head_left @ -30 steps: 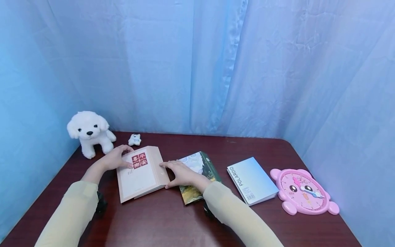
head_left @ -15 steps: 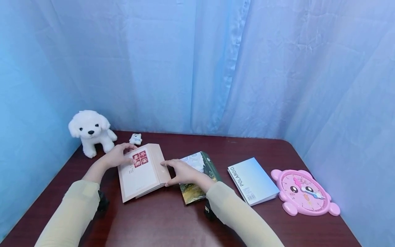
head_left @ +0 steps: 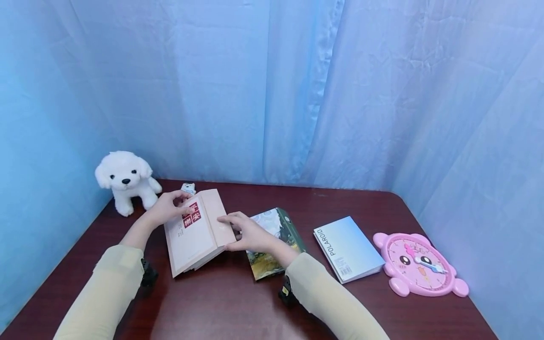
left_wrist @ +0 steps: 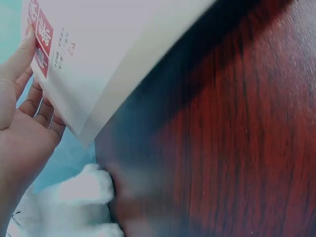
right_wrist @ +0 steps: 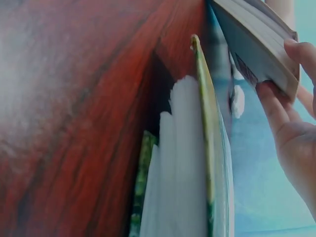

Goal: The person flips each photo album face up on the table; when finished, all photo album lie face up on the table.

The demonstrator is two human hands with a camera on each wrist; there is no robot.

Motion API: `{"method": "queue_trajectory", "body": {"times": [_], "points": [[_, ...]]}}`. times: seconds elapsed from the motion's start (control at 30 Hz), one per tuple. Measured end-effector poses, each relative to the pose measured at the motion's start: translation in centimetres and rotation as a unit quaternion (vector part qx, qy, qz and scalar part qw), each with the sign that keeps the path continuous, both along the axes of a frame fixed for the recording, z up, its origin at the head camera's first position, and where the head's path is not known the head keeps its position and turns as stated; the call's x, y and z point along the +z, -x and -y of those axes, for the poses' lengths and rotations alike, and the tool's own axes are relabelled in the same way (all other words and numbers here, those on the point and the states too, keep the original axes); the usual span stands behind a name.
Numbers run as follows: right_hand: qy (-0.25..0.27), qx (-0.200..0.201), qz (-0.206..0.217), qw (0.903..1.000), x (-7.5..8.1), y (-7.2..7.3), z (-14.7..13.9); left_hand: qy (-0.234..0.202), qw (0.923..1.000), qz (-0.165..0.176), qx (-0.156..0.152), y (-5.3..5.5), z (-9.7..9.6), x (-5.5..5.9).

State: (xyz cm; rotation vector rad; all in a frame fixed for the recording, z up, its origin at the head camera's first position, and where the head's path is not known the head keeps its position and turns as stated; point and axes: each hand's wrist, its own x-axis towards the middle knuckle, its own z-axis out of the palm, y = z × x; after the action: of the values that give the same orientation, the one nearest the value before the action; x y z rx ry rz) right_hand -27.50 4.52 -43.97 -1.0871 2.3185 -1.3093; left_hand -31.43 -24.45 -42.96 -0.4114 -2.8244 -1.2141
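Note:
A cream book [head_left: 193, 241] with red squares of white characters on its cover is raised and tilted off the table. Its top left edge is pinched by my left hand [head_left: 165, 210], thumb on the cover and fingers behind. On the spine side, my right hand [head_left: 251, 233] grips the book between thumb and fingers. In the right wrist view, the right hand [right_wrist: 296, 143] holds the book [right_wrist: 261, 42] from beneath and above. Below my right wrist lies a green landscape-picture album [head_left: 265, 267], partly covered by the forearm; its loose sleeves show in the right wrist view.
A white plush dog [head_left: 129, 184] stands at the back left, a small white bear figure [head_left: 188, 188] beside it, partly hidden by the book. To the right lie a blue-white POLAROID album [head_left: 348, 248] and a pink toy clock [head_left: 418, 264]. A blue curtain [head_left: 272, 94] surrounds the table.
Both hands have lifted the cream book and tilted it further, shifting it slightly to the back. It now covers part of the bear figure. The other things have stayed in place.

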Motion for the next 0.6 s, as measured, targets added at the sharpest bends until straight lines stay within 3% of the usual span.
{"method": "queue_trajectory", "body": {"times": [0.37, 0.6], "points": [[0.067, -0.005, -0.005, 0.9977, 0.7, -1.1, 0.5, -0.011, 0.9989, -0.033, 0.031, -0.4, -0.8, 1.3], [0.111, -0.003, -0.004, 0.9938, 1.7, -1.7, 0.5, -0.021, 0.9988, -0.043, 0.007, -0.4, -1.0, 2.7]]}}
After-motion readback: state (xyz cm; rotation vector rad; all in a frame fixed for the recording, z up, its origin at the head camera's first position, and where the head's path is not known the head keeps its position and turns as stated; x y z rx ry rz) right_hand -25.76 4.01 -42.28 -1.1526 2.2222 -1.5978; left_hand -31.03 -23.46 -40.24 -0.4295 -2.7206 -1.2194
